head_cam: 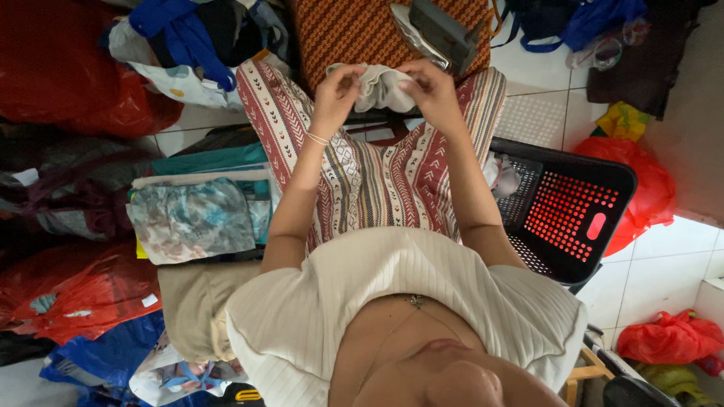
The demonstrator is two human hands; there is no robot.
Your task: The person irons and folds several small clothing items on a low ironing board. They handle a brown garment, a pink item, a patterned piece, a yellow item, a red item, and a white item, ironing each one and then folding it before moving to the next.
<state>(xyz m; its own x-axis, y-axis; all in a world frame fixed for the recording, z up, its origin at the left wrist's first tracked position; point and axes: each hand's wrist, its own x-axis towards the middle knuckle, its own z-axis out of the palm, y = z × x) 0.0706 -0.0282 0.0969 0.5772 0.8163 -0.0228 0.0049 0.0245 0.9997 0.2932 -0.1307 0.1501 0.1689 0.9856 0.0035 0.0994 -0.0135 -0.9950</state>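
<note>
Both my hands hold a small pale grey piece of cloth [381,87] above my lap. My left hand [336,92] pinches its left edge and my right hand [431,89] pinches its right edge, the cloth bunched between them. I sit in striped red, white and grey patterned trousers [377,181]. Just beyond the cloth, a clothes iron [437,34] rests on an orange patterned padded surface [347,34].
A black laundry basket [573,211] with perforated walls stands at my right, a pale item inside. A stack of folded clothes [200,215] lies at my left. Red plastic bags [68,68], blue bags [181,34] and more clothing crowd the tiled floor around me.
</note>
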